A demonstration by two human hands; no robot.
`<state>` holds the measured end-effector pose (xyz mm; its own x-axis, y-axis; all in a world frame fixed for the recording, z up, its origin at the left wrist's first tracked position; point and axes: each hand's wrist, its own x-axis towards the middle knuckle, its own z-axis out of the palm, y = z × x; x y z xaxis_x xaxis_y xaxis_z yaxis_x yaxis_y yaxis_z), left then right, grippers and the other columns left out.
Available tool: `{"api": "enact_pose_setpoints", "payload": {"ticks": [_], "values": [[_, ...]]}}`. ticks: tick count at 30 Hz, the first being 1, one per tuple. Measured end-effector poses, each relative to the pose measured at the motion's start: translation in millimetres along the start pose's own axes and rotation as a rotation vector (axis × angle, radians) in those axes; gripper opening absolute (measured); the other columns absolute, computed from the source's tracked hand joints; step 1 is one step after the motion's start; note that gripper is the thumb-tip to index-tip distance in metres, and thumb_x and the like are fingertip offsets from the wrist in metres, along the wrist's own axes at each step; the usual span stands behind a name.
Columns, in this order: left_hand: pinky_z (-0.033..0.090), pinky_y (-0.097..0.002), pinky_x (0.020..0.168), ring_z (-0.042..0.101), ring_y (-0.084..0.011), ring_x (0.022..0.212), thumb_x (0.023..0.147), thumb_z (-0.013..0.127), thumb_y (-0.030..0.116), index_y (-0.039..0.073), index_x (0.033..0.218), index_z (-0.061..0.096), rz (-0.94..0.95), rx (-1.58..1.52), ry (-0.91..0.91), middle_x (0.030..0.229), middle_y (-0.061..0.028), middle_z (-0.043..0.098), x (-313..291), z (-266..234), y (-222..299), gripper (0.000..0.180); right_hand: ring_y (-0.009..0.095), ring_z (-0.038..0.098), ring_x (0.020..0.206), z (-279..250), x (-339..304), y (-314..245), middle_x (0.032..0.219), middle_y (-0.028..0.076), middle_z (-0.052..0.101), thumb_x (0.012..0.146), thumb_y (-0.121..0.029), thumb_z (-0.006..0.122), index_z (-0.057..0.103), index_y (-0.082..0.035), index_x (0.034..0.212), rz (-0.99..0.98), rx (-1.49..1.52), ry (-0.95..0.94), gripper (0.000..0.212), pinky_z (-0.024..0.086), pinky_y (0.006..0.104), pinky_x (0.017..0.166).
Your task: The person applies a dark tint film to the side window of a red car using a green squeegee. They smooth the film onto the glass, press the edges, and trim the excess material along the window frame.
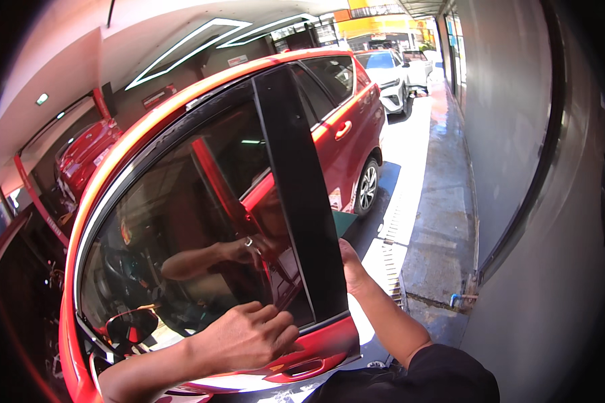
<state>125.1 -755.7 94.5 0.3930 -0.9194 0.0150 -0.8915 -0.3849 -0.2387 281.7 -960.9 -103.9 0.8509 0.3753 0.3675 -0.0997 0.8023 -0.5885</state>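
A red car door [329,342] stands open in front of me, with a dark tinted window [181,221] and a black rear pillar [296,195]. My left hand [259,336] is at the lower part of the glass, just above the door handle [302,368]. Its fingers are curled in, and whatever they may hold is hidden. The glass mirrors a hand and forearm. At the rear edge of the door frame, my right hand [351,267] grips the edge; its fingertips are out of sight behind the pillar.
Behind the door is the red car's rear door [343,148] and wheel [368,186]. A white car [386,77] stands farther back. Along the right runs a grey wall [511,121], with a blue tap [457,297] low beside it. A drain grate [391,269] crosses the floor.
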Motion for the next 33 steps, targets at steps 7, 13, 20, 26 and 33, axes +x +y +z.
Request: {"api": "enact_pose_setpoints", "payload": {"ticks": [7,13,20,26,33], "values": [[0.054,-0.0413,0.074,0.069,-0.0306,0.085,0.088,0.075,0.008,0.005,0.107,0.074,-0.542,0.434,0.722,0.093,-0.0108,0.066,-2,-111,-117,0.019,0.008,0.070,0.076,20,-3,-9,0.091,0.001,0.070,0.090,-0.011,0.067,0.066,-0.005,0.110,-0.036,0.008,0.060,0.020,0.058,0.0235,0.063],[0.055,-0.0482,0.083,0.069,-0.0355,0.094,0.093,0.071,0.016,0.005,0.100,0.077,-0.656,0.513,0.518,0.099,-0.0129,0.069,0,-136,-157,0.014,0.009,0.069,0.073,20,-1,-5,0.089,0.002,0.068,0.090,-0.010,0.066,0.066,-0.003,0.107,-0.021,0.017,0.040,0.019,0.057,0.0239,0.062],[0.054,-0.0473,0.088,0.067,-0.0354,0.102,0.087,0.064,0.004,-0.001,0.096,0.066,-0.640,0.722,0.413,0.104,-0.0171,0.067,12,-135,-165,0.011,0.009,0.068,0.073,25,-1,-8,0.090,0.002,0.069,0.090,-0.011,0.066,0.067,-0.003,0.107,-0.009,0.007,0.046,0.019,0.056,0.0230,0.063],[0.054,-0.0468,0.081,0.069,-0.0359,0.093,0.098,0.062,0.008,-0.002,0.097,0.065,-0.659,0.486,0.497,0.096,-0.0164,0.067,6,-136,-181,0.010,0.009,0.068,0.070,14,2,-4,0.088,0.001,0.069,0.090,-0.009,0.066,0.068,-0.003,0.103,0.021,0.020,0.062,0.015,0.055,0.0214,0.059],[0.055,-0.0455,0.082,0.069,-0.0348,0.093,0.095,0.065,0.005,-0.001,0.098,0.067,-0.603,0.524,0.381,0.095,-0.0159,0.068,0,-151,-175,0.007,0.008,0.068,0.070,23,-2,-4,0.087,0.002,0.070,0.090,-0.009,0.067,0.069,-0.004,0.103,-0.003,0.034,0.067,0.014,0.054,0.0209,0.058]]}}
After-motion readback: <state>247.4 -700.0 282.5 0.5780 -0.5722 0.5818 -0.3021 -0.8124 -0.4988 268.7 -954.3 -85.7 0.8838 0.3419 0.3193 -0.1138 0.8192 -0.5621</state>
